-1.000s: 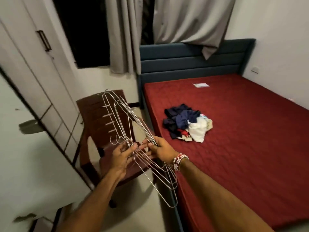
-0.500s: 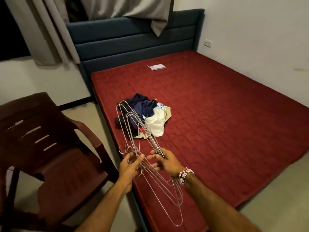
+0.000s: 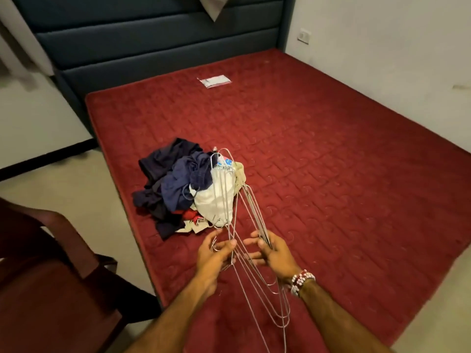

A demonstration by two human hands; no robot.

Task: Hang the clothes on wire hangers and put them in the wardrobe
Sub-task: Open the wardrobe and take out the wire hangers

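Note:
A bundle of several silver wire hangers hangs between my hands above the near corner of the red mattress. My left hand grips the hook ends of the bundle. My right hand holds the wire arms on the other side, a beaded bracelet on its wrist. Just beyond the hangers a heap of clothes lies on the mattress: dark blue pieces, a white one and a bit of red. The wardrobe is out of view.
A brown plastic chair stands on the floor at the lower left, close to the bed. A small white packet lies near the dark blue headboard. White walls enclose the bed at right, with pale floor at left.
My view has swung right, from the wardrobe and chair to the bed. Both hands carried the hangers over the mattress, up to the clothes heap, and have spread slightly apart.

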